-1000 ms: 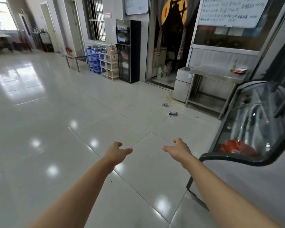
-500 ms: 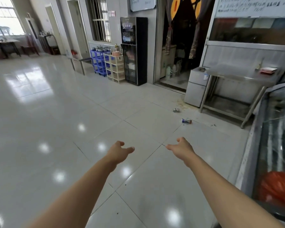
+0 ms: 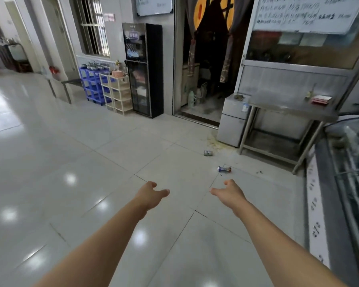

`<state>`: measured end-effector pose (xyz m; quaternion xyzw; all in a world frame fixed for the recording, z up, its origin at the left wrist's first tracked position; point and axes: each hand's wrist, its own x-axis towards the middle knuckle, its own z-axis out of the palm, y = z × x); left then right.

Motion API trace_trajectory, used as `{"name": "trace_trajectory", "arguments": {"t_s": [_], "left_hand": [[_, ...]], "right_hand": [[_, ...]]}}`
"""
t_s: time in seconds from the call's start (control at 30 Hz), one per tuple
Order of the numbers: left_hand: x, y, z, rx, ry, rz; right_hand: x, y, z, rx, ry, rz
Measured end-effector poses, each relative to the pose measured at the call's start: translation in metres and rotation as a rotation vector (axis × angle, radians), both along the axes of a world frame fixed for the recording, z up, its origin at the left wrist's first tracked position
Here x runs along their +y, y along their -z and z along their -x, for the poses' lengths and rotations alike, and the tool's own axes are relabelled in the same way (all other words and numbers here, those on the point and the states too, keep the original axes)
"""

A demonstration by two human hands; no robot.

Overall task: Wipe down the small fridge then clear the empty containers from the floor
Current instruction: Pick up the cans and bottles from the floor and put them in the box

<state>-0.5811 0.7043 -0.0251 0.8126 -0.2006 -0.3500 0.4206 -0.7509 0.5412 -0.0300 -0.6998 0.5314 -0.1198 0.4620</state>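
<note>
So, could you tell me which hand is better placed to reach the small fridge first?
Probably the right hand: the small fridge stands ahead on the right. Both hands are empty; the left hand is farther across.

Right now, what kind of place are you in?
Probably a canteen or small eatery hall: a steel prep table with a small fridge beside it, a glass display counter, and a handwritten board above.

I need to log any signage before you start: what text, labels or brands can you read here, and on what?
None is legible.
Large whiteboard: handwritten rows, blurred.
Small whiteboard: faint marks, unreadable.
Black cabinet: panel label too small.
Small fridge: sticker unreadable.
Two cans: print too small.
</note>
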Motion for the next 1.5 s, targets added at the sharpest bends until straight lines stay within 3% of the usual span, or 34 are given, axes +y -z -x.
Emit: {"name": "trace_trajectory", "arguments": {"t_s": [0.43, 0.83, 1.27, 1.5], "left_hand": [[-0.267, 0.013, -0.134, -0.003, 0.240, -0.043], [-0.519, 0.020, -0.238, -0.015, 0.270, -0.089], [-0.786, 0.070, -0.393, 0.046, 0.416, -0.157], [-0.915, 0.093, -0.427, 0.080, 0.514, -0.213]], "right_hand": [[-0.225, 0.017, -0.119, -0.016, 0.201, -0.018], [-0.469, 0.030, -0.226, 0.003, 0.218, -0.078], [-0.700, 0.060, -0.353, 0.069, 0.394, -0.173], [-0.800, 0.082, -0.387, 0.101, 0.462, -0.194]]}}
